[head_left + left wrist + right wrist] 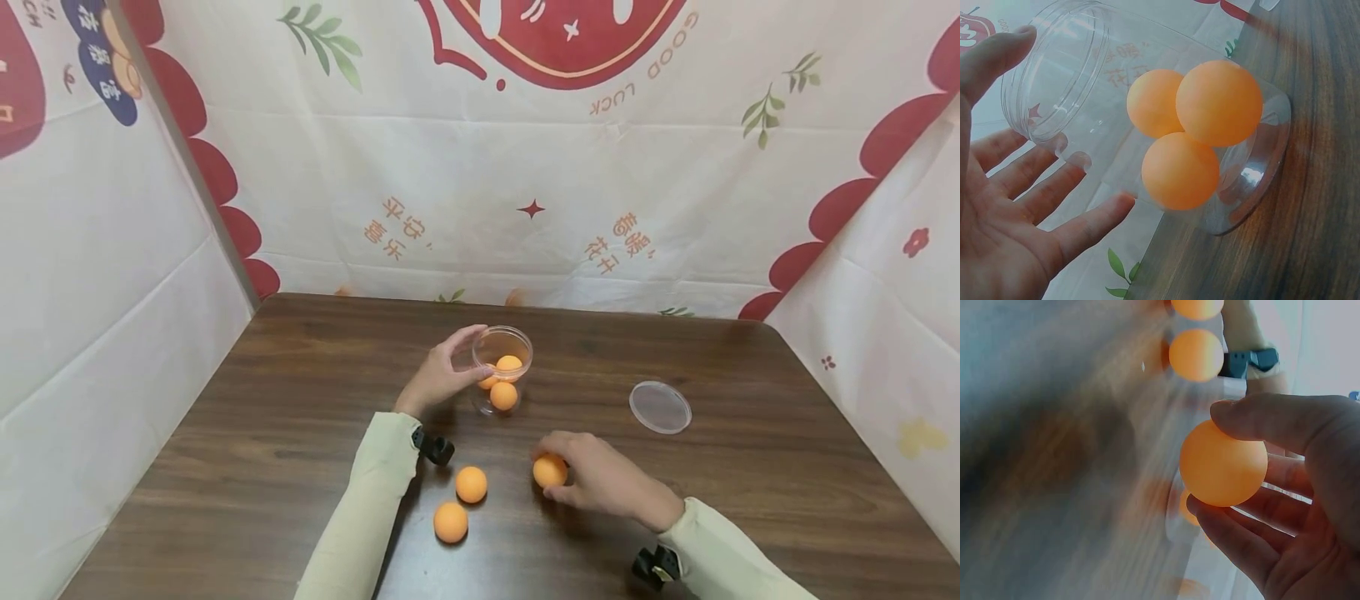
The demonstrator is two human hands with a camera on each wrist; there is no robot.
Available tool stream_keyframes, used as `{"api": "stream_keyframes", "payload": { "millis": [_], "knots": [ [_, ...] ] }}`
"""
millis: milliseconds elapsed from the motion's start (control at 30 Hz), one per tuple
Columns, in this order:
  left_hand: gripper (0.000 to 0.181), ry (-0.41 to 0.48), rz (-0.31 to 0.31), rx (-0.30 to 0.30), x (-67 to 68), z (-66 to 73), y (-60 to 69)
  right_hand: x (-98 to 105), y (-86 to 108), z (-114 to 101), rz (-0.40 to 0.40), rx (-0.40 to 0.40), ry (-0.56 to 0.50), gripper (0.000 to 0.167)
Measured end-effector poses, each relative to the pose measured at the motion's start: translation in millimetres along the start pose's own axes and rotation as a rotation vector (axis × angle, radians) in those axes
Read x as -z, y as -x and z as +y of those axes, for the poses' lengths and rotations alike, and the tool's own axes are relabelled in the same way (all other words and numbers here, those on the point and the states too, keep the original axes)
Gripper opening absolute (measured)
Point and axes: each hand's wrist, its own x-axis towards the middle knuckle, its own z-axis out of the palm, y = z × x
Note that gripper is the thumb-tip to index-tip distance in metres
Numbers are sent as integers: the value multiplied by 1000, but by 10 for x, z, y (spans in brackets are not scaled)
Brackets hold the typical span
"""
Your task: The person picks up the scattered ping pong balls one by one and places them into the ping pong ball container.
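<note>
A clear plastic jar [501, 337] stands on the table with its mouth uncovered. Three orange ping-pong balls [1219, 103] are inside it, low down in the left wrist view. My left hand [442, 371] holds the jar near its rim from the left, thumb on one side and fingers on the other. Between thumb and fingers, my right hand [603, 477] pinches another orange ping-pong ball [1224, 464], to the right of and nearer than the jar. Two more ping-pong balls, a farther one [471, 484] and a nearer one [451, 522], lie on the table between my forearms.
A round clear lid [660, 407] lies flat on the brown wooden table [300, 400], right of the jar. Printed white cloth [465, 167] hangs behind the table's far edge and along both sides. Each wrist wears a small black camera.
</note>
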Motion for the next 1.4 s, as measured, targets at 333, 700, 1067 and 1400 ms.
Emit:
{"api": "stream_keyframes", "payload": {
  "millis": [333,700,1067,1400],
  "knots": [
    [64,-1,1,1,5,-22,38,59,-106,168,67,-31,-4,31],
    [64,21,1,-16,5,-11,16,196,-219,228,165,-55,35,32],
    [64,27,39,-19,-54,-362,-101,276,-264,261,210,-58,27,30],
    [65,32,43,-10,-57,-387,-115,351,-333,239,279,-55,47,31]
  ]
}}
